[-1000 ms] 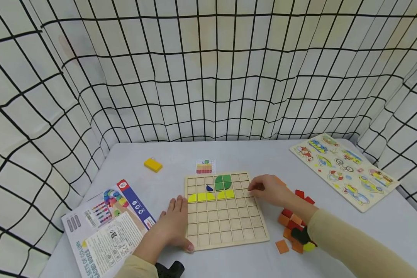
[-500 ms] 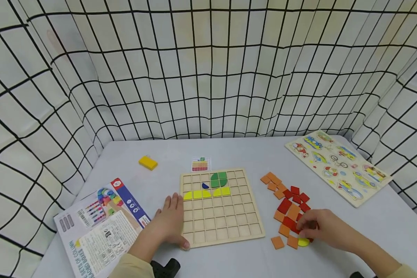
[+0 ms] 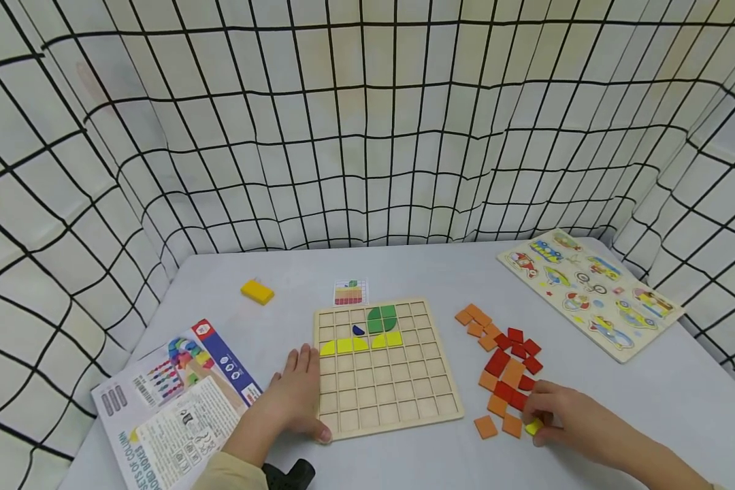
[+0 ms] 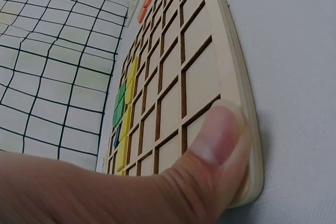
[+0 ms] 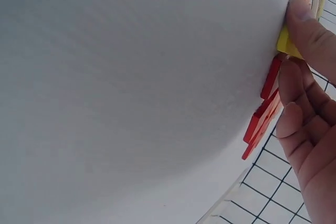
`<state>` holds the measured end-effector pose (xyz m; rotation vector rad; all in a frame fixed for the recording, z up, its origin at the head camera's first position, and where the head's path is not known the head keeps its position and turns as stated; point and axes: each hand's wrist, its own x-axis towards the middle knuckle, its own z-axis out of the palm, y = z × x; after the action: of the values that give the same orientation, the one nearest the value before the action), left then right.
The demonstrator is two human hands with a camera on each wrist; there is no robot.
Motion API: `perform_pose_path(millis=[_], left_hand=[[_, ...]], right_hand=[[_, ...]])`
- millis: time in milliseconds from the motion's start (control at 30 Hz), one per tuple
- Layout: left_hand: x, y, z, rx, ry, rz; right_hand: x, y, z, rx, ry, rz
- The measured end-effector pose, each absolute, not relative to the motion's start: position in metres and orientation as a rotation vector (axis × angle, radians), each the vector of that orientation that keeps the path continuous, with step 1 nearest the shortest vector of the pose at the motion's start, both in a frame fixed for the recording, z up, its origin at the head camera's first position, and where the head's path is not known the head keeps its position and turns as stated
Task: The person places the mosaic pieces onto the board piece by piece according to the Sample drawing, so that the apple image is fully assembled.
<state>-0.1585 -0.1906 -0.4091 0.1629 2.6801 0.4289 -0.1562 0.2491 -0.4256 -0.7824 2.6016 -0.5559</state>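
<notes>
Left hand [image 3: 295,395]: its straight fingers rest at the left edge of the grid board [image 3: 398,426], the thumb apart from them. The left wrist view shows closely the thumb on the board's near corner; the fingers show only in the head view.
Right hand [image 3: 563,418]: it pinches a yellow piece [image 3: 533,427]. The right wrist view shows the thumb over it and other fingers curled, which the head view mostly hides.
Yellow piece: it is beside the near end of the red tiles [image 3: 497,363] and orange tiles [image 3: 486,427], right of the grid board; whether it touches the worktop [image 3: 441,463], I cannot tell.
Grid compartments: green pieces [image 3: 375,325] lie in the two far rows, a blue piece [image 3: 358,330] to their left, yellow shapes [image 3: 344,345] in the next row.
Worktop: a package [image 3: 177,401] is at the left edge, a puzzle board [image 3: 591,296] near the far right corner.
</notes>
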Motion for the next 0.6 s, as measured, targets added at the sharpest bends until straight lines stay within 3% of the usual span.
perform_pose_path(millis=[300,600], left_hand=[[-0.158,-0.193,-0.409,0.156,2.684,0.428],[-0.158,-0.193,-0.41,0.163,2.678,0.423]], right_hand=[[-0.158,0.246,-0.414,-0.759,2.626,-0.744],[-0.189,0.217,-0.402,-0.715,2.797,-0.932]])
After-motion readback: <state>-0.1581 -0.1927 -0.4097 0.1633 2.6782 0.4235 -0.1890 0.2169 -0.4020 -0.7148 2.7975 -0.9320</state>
